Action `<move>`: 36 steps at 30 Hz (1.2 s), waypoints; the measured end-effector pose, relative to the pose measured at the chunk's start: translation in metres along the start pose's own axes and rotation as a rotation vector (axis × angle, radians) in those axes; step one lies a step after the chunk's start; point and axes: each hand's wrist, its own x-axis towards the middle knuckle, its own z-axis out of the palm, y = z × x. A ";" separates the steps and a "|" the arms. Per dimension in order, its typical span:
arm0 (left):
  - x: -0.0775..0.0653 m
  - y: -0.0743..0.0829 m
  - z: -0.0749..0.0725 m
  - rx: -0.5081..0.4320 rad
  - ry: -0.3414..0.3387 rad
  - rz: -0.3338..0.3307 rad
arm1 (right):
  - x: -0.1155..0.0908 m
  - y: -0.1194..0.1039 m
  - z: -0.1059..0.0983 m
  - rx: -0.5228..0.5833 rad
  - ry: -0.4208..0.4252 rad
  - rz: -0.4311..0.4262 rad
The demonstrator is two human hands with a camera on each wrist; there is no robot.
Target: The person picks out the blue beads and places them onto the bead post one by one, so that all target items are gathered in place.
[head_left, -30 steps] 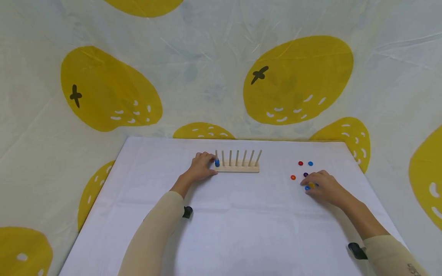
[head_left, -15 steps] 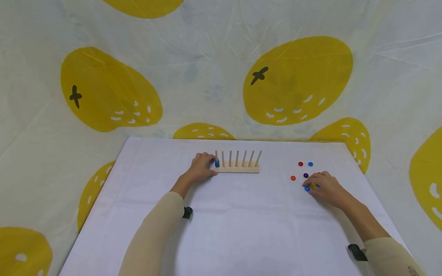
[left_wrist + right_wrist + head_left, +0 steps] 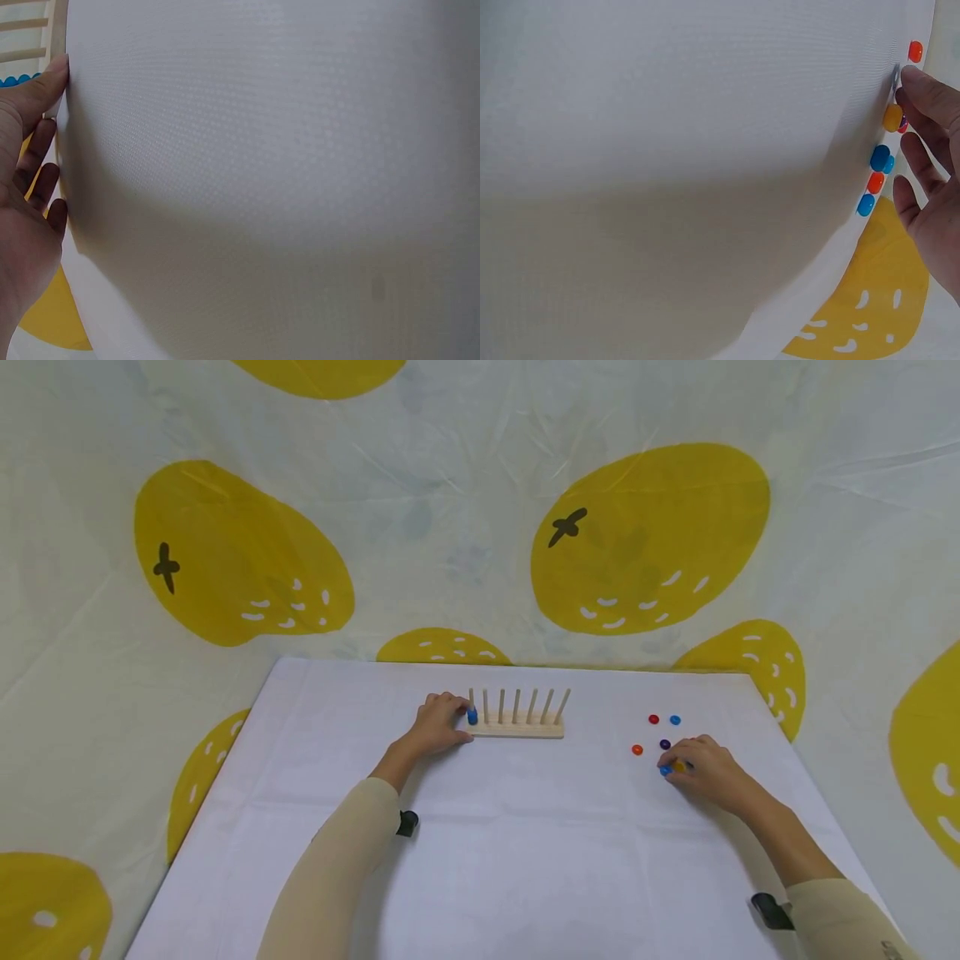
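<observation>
A wooden peg rack [image 3: 517, 727] with several upright pegs stands mid-table, and one blue ring [image 3: 472, 716] sits on its leftmost peg. My left hand [image 3: 438, 723] grips the rack's left end, with the thumb [image 3: 46, 84] against the base [image 3: 58, 30]. At the right, my right hand [image 3: 703, 768] rests on the table and its fingertips [image 3: 913, 79] pinch a yellow ring [image 3: 678, 766] [image 3: 892, 118] lying there. A blue ring [image 3: 664, 770] lies right beside it. Purple [image 3: 664, 744], orange [image 3: 637, 749], red [image 3: 653, 719] and blue [image 3: 675, 720] rings lie loose just beyond.
The white table [image 3: 525, 843] has its far edge just behind the rack and its right edge near the loose rings. A cloth with yellow fruit prints [image 3: 645, 535] hangs behind and around the table.
</observation>
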 end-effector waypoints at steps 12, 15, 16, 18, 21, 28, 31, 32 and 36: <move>-0.001 0.001 -0.001 0.000 -0.002 -0.004 | 0.009 -0.019 -0.012 0.043 0.012 -0.013; 0.000 0.000 -0.001 0.003 -0.004 -0.005 | 0.015 -0.022 -0.014 0.029 0.048 -0.051; 0.000 -0.001 -0.001 0.007 -0.004 -0.005 | 0.017 -0.024 -0.014 0.026 0.061 -0.066; 0.001 -0.002 -0.001 0.011 -0.001 -0.002 | 0.022 -0.027 -0.016 0.028 0.085 -0.095; 0.002 -0.002 -0.001 0.014 0.003 0.002 | 0.031 -0.035 -0.020 0.038 0.111 -0.129; 0.001 -0.002 -0.001 0.004 -0.003 0.001 | 0.053 -0.063 -0.029 0.043 0.157 -0.177; 0.000 -0.001 -0.001 0.000 -0.008 0.000 | 0.062 -0.076 -0.031 0.052 0.173 -0.198; 0.000 -0.001 -0.001 -0.001 -0.009 0.000 | 0.065 -0.080 -0.032 0.057 0.177 -0.205; -0.001 -0.001 -0.001 -0.001 -0.007 0.004 | 0.078 -0.097 -0.033 0.084 0.195 -0.239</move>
